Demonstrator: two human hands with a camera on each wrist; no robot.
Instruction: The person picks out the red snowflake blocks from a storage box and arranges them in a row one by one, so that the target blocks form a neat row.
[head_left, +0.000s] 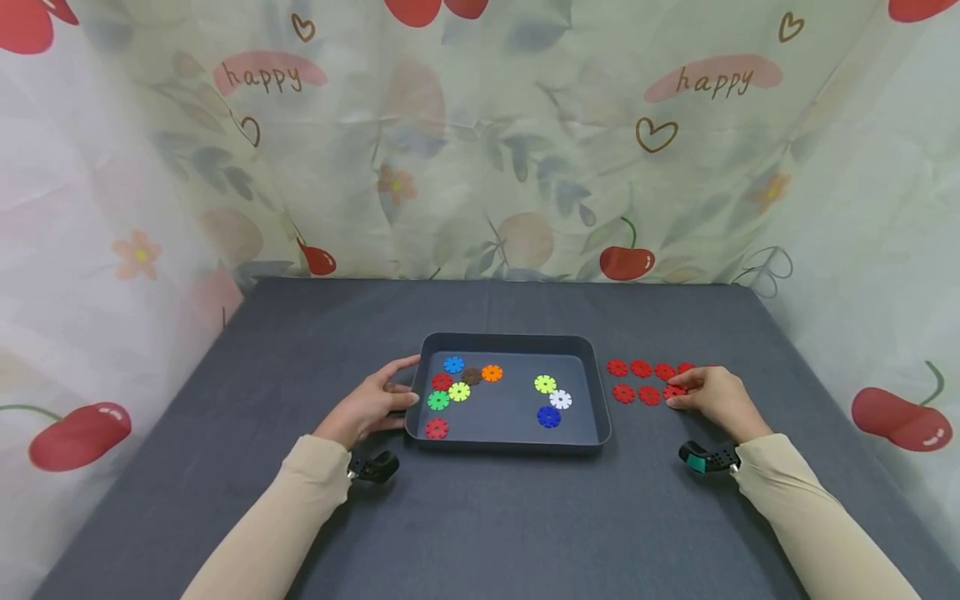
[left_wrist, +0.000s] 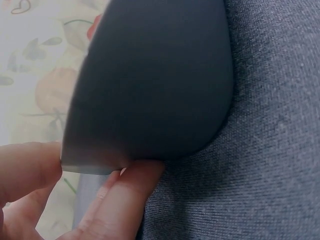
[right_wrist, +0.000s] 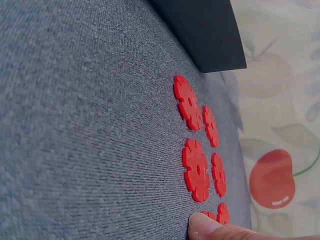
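At the left end of a dark grey rectangular tray (head_left: 510, 446), my left hand (head_left: 369, 404) grips the side, thumb at the rim and fingers against the outer wall. The left wrist view shows those fingers (left_wrist: 122, 200) low on the tray wall (left_wrist: 155, 85). To the right of the tray, my right hand (head_left: 716, 400) pinches a red notched flower disc (head_left: 672, 391) between thumb and index finger, low over the cloth. It is at the right end of the near row. The right wrist view shows the thumb (right_wrist: 202, 225) beside it, with most of the disc hidden.
Other red discs (head_left: 623, 392) lie flat in two rows beside the tray. Inside the tray, several mixed-colour discs (head_left: 459, 391) sit at the left; a yellow-green disc (head_left: 545, 384), a white disc (head_left: 560, 400) and a dark blue disc (head_left: 549, 416) sit at the right. Patterned curtains (head_left: 480, 167) surround the table.
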